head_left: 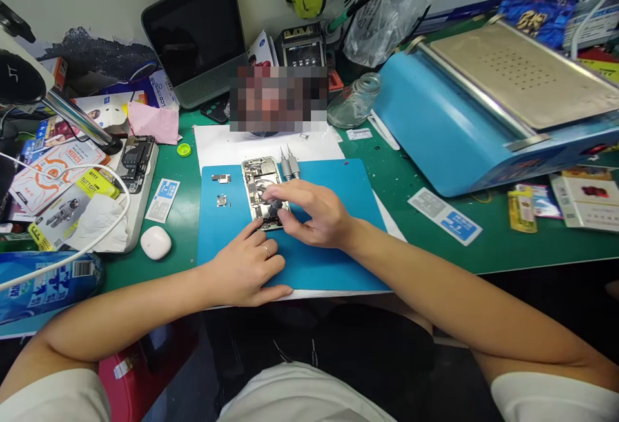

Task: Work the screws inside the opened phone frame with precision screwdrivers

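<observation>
An opened phone (260, 184) with its insides bare lies on a blue work mat (333, 261). My right hand (312, 212) is closed in a pinch on a dark-handled screwdriver (275, 206), its tip down on the phone's lower half. My left hand (249, 266), a ring on one finger, rests on the mat with fingers stretched, the fingertips touching the phone's near edge. Two small metal parts (221, 188) lie on the mat left of the phone. Two more screwdrivers (289, 165) lie just right of the phone's top.
A blue machine with a metal plate (483, 93) fills the right. A second opened phone (134, 160), white earbud case (155, 242), leaflets and a white cable lie on the left. A dark tablet (198, 35), glass jar (355, 100) and plastic bags stand behind.
</observation>
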`<action>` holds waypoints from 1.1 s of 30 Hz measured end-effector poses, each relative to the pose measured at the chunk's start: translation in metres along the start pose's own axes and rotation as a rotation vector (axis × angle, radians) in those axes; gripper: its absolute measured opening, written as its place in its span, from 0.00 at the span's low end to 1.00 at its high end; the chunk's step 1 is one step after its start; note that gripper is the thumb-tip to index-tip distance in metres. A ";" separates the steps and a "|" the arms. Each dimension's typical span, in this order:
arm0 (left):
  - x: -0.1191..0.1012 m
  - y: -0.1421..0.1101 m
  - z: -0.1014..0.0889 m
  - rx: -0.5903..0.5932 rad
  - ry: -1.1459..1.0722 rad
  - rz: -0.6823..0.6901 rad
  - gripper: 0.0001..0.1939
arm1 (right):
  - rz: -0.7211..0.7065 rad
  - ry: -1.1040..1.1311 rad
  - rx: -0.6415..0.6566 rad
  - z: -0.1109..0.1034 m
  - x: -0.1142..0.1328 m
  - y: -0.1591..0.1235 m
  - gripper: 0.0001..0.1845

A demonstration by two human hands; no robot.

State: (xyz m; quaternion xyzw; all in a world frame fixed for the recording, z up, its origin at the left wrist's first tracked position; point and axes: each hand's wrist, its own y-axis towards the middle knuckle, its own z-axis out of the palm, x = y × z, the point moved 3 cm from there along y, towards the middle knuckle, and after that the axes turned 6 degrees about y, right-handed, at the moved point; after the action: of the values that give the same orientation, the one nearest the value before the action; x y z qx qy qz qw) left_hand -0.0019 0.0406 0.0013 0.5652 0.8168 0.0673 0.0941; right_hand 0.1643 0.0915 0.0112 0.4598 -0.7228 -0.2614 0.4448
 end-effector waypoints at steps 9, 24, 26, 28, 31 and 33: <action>0.000 0.000 0.001 0.007 0.005 0.002 0.21 | 0.022 0.004 0.009 0.001 -0.002 -0.003 0.34; 0.000 0.000 0.000 0.010 0.000 0.001 0.21 | 0.069 -0.003 0.055 0.005 -0.005 -0.008 0.34; 0.000 0.000 0.000 0.007 -0.002 0.004 0.21 | 0.071 -0.010 0.053 0.005 -0.005 -0.008 0.35; 0.000 0.000 0.000 0.001 -0.002 0.005 0.21 | 0.065 -0.012 0.045 0.005 -0.005 -0.008 0.35; 0.000 0.000 0.000 -0.008 0.001 0.004 0.22 | 0.061 -0.005 0.048 0.004 -0.004 -0.007 0.36; 0.000 0.000 0.000 -0.003 -0.002 0.006 0.22 | 0.071 -0.003 0.056 0.004 -0.004 -0.006 0.36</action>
State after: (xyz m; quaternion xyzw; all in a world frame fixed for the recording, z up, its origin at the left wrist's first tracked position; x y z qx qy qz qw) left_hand -0.0020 0.0405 0.0017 0.5674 0.8150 0.0682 0.0954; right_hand 0.1641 0.0920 0.0025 0.4459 -0.7462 -0.2257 0.4398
